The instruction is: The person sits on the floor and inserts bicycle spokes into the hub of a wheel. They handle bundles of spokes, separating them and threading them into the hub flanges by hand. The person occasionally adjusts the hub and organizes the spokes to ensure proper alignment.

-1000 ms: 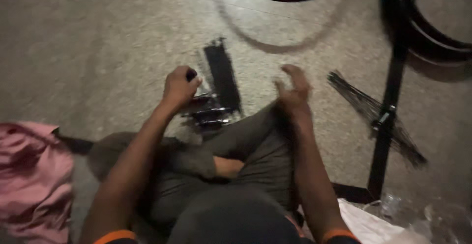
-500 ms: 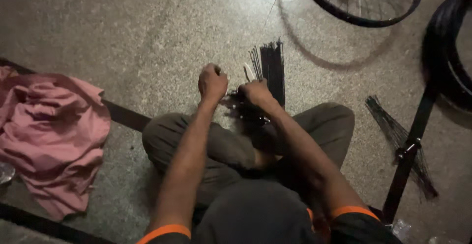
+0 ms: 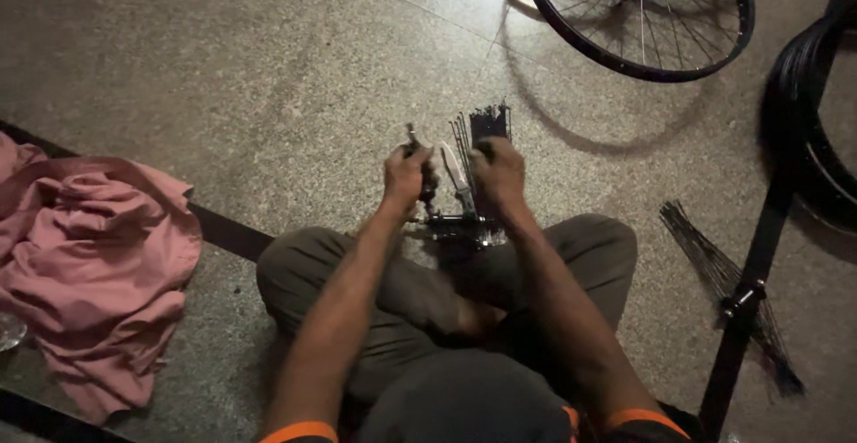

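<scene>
Person seated cross-legged on a speckled stone floor [image 3: 268,86], head camera looking down over both forearms.

Left hand [image 3: 406,175]: grip closed around a small dark metal part [image 3: 412,136] whose upper end sticks out above the fist. What kind of part it is cannot be told.

Right hand [image 3: 500,173]: fingers curled together over the near end of a bundle of black spokes [image 3: 486,123]. The bundle lies on the floor just ahead of the knees, fanning away from the person.

Between the two hands: a light-coloured flat tool [image 3: 455,175], tilted, lower end going into a cluster of small metal pieces [image 3: 455,224] on the floor by the shins. Details there are too dark to resolve.

Surroundings: crumpled pink cloth [image 3: 89,264] on the floor at the left edge of view. Spoked bicycle wheel [image 3: 638,14] lying at the far right. Black tyre [image 3: 803,130] at the right edge. A second spoke bundle [image 3: 723,273] lies on the floor to the right, crossed by a black bar [image 3: 754,273].
</scene>
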